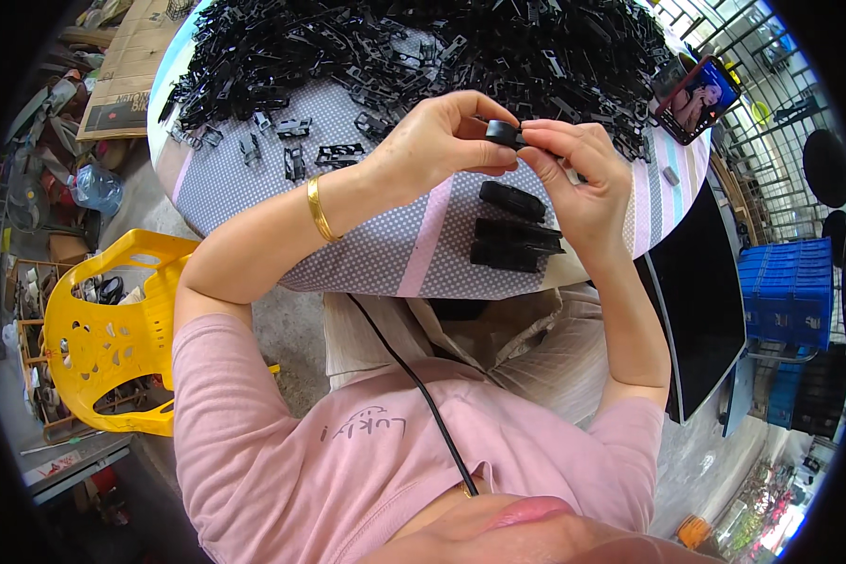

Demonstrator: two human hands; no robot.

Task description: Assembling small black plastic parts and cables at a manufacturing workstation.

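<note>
Above the round table's near side, my left hand (432, 141) and my right hand (583, 174) meet. Between their fingertips they pinch a small black plastic part (503, 133) with a smooth rounded face. The fingers cover much of it. Just below the hands, several finished-looking black plastic pieces (514, 246) lie side by side near the table edge, with another black piece (512, 200) above them. Beyond my hands spreads a large heap of thin black plastic parts (367, 47). A few loose black frames (294, 164) lie left of my left hand.
A dotted grey cloth with pink stripes (348, 258) covers the table. A phone (696, 99) with a lit screen stands at its right edge. A yellow plastic chair (113, 329) is at left, blue crates (785, 291) and a large black panel (696, 301) at right.
</note>
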